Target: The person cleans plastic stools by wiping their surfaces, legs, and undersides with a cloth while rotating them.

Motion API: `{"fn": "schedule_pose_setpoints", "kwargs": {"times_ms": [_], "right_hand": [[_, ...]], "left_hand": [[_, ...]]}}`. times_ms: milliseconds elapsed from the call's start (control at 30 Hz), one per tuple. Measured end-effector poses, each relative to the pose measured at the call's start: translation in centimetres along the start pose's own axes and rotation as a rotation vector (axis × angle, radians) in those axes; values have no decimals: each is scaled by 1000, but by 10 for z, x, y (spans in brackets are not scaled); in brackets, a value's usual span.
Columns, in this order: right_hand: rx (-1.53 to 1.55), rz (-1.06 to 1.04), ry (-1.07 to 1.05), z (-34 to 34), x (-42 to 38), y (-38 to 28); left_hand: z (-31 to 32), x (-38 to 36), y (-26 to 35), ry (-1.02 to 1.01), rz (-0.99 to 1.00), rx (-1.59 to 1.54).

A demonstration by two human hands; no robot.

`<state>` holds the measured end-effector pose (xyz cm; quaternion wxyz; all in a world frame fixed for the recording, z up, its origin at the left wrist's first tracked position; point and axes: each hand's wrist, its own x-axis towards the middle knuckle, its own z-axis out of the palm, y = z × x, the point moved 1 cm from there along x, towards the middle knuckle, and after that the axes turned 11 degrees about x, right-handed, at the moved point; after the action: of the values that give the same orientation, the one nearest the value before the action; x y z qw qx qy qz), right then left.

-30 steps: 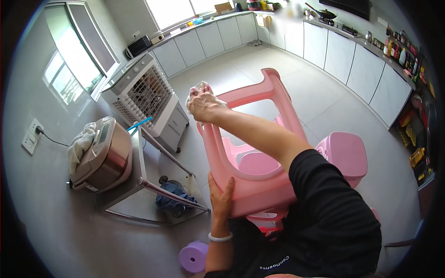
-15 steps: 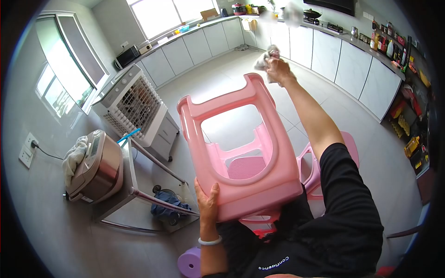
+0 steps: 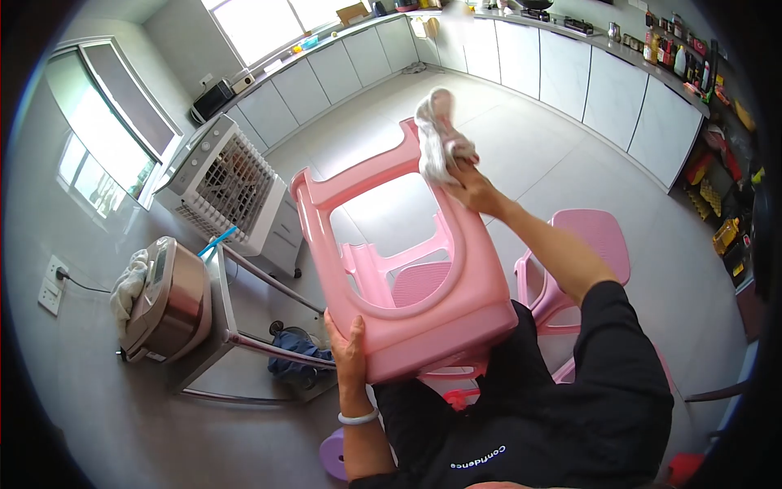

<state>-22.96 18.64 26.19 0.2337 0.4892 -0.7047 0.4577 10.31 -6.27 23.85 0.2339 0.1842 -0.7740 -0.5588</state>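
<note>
A pink plastic stool (image 3: 391, 328) is held tilted in front of me over my lap, with a large opening in the side facing me. My left hand (image 3: 347, 356) grips its lower left edge, thumb on the near face. At the upper right leg, my right hand (image 3: 476, 189) is closed on a whitish cloth (image 3: 441, 138). The cloth overlaps that leg's edge, and its top end is blurred. Through the opening I see a pink textured seat (image 3: 421, 284), lower down.
Right of my lap stands a pink chair (image 3: 590, 243). At left, a rice cooker (image 3: 173, 297) rests on a metal-framed table (image 3: 213, 346), with an air cooler (image 3: 232, 183) behind. A purple round item (image 3: 332, 453) is at lower left. White cabinets (image 3: 562, 69) line the back.
My right hand has brought the cloth back from beyond the stool, down and left, onto the upper right leg. The stool has shifted slightly left in view; my left hand keeps its grip.
</note>
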Motion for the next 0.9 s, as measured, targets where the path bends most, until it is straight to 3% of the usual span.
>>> {"fn": "schedule_pose_setpoints", "kwargs": {"times_ms": [167, 267, 400, 433, 533, 633, 700, 733, 767, 800, 867, 900], "right_hand": [[51, 113, -85, -27, -76, -115], [-141, 104, -185, -27, -128, -178], [-55, 3, -533, -21, -121, -245], [-14, -101, -573, -14, -114, -248], [91, -363, -627, 18, -73, -257], [137, -427, -640, 67, -45, -250], [78, -479, -632, 97, -15, -239], [-5, -439, -667, 97, 12, -244], [-27, -336, -712, 133, 18, -213], [-36, -334, -534, 148, 31, -199], [-86, -9, -796, 152, 73, -188], [-84, -11, -797, 159, 71, -182]], "left_hand": [[0, -2, -2, 7, 3, -11], [1, -2, -7, 1, 2, -51], [2, 3, -10, -16, -70, -122], [1, 3, -13, -18, -104, -152], [1, 7, -24, -47, 99, -202], [0, 1, -14, -64, -148, -499], [-7, 3, -37, -130, 6, -326], [-11, 8, -66, -133, 49, -171], [3, 2, -30, -62, -93, -500], [6, 2, -26, -38, -63, -452], [9, 3, -20, 7, -5, -359], [12, 3, -22, 17, -28, -392]]}}
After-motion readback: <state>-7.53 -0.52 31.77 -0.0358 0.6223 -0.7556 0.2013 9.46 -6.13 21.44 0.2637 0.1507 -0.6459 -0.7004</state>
